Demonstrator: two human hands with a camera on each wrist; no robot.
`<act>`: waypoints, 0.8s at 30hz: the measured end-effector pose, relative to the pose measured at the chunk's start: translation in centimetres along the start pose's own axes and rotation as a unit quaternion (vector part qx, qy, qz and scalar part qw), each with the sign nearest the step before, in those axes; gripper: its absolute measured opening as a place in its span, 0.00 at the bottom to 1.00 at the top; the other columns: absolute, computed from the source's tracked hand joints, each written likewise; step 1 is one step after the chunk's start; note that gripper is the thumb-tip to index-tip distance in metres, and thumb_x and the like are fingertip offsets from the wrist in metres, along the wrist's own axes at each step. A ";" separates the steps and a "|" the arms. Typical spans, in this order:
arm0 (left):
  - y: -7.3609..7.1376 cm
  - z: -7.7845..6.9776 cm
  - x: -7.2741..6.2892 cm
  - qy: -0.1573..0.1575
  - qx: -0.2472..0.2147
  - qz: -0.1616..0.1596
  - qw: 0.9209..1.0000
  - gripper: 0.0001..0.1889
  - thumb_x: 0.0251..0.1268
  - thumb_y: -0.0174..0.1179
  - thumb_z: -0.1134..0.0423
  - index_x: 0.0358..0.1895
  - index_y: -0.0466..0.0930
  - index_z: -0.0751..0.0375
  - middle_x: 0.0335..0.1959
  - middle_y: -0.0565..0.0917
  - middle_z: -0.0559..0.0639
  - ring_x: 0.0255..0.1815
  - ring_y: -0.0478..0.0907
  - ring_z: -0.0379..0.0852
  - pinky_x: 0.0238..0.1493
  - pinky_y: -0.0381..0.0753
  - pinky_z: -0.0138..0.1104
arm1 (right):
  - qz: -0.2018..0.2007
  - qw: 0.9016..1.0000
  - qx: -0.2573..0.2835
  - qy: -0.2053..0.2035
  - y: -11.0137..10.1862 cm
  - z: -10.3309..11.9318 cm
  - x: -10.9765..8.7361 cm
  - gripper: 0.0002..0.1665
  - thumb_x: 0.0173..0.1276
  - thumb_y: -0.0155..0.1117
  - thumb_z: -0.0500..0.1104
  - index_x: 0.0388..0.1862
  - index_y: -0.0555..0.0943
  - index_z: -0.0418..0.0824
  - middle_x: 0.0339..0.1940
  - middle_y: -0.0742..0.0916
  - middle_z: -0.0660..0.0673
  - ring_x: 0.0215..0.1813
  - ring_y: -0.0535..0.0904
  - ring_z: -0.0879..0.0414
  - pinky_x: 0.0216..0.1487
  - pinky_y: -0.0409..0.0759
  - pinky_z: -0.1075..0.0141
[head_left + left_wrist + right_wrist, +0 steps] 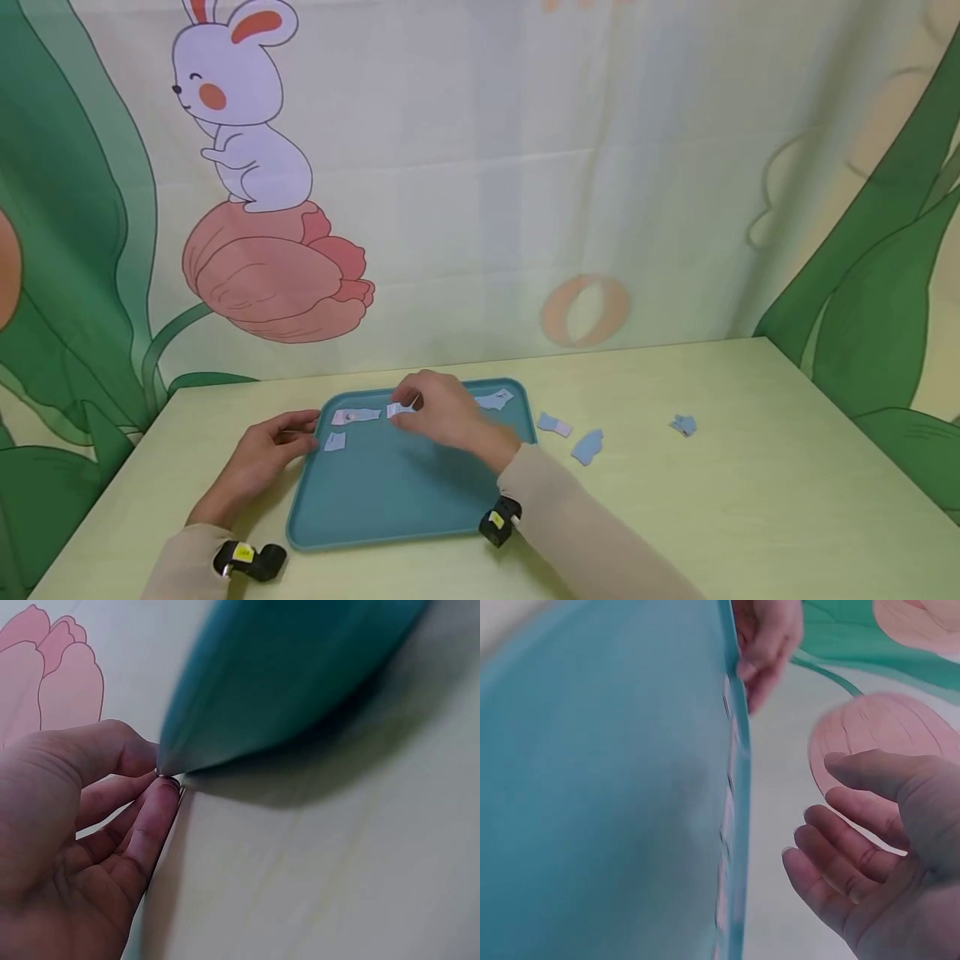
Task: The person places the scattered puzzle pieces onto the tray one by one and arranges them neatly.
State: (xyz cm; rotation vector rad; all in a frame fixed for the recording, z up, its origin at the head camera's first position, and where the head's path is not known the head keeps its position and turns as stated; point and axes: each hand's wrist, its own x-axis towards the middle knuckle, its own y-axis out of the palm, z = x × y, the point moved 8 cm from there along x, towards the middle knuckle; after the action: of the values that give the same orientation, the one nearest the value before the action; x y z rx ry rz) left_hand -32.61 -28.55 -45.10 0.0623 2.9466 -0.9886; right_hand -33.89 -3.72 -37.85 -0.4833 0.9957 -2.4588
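Observation:
A blue-green tray (pixel 397 500) lies on the table with several pale blue puzzle pieces near its far edge. My left hand (pixel 262 458) holds the tray's left rim, with thumb and fingertips meeting at the edge in the left wrist view. Over the far part of the tray hovers my right hand (pixel 442 408). In the right wrist view its fingers (pixel 840 859) are loosely bent and hold nothing. Beneath it a piece (pixel 397 410) shows partly. To its left lie a long piece (pixel 356 416) and a smaller piece (pixel 334 442); another piece (pixel 495 400) is at the far right.
Right of the tray, a blue-and-pink piece (pixel 555 425) and a curved blue piece (pixel 587 447) lie on the table (pixel 750 508). Farther right sits a small cluster of blue bits (pixel 683 426). A printed curtain (pixel 450 208) hangs behind the table.

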 end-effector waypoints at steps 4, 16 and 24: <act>0.1 -0.1 0.0 0.001 0.004 0.000 1.000 0.28 0.77 0.62 0.64 0.75 0.70 0.71 0.64 0.81 0.67 0.59 0.78 0.59 0.58 0.79 0.46 | -0.024 1.000 0.011 -0.003 -2.9 -2.0 -1.6 0.16 0.73 0.74 0.41 0.56 0.87 0.36 0.52 0.88 0.42 0.53 0.84 0.48 0.53 0.82 0.60; -0.2 0.4 0.1 -0.011 0.000 -0.002 1.000 0.29 0.77 0.63 0.64 0.76 0.70 0.70 0.64 0.81 0.66 0.60 0.78 0.58 0.60 0.78 0.48 | -0.055 0.998 0.023 -0.011 -9.3 -6.7 -6.9 0.16 0.73 0.73 0.39 0.57 0.86 0.37 0.54 0.88 0.43 0.57 0.83 0.41 0.57 0.82 0.54; 0.3 0.4 0.2 -0.013 0.003 0.000 1.000 0.29 0.78 0.63 0.64 0.77 0.70 0.69 0.65 0.80 0.66 0.61 0.78 0.59 0.61 0.78 0.50 | -0.046 0.999 0.008 -0.012 -12.2 -9.8 -10.0 0.16 0.73 0.73 0.39 0.56 0.86 0.37 0.55 0.88 0.39 0.57 0.82 0.39 0.58 0.83 0.49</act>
State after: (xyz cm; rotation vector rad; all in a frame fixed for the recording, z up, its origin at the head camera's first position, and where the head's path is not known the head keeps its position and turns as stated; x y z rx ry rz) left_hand -32.75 -28.56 -45.56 0.0502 2.9208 -0.9901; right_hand -33.32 14.86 -37.30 -0.5630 0.9627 -2.5333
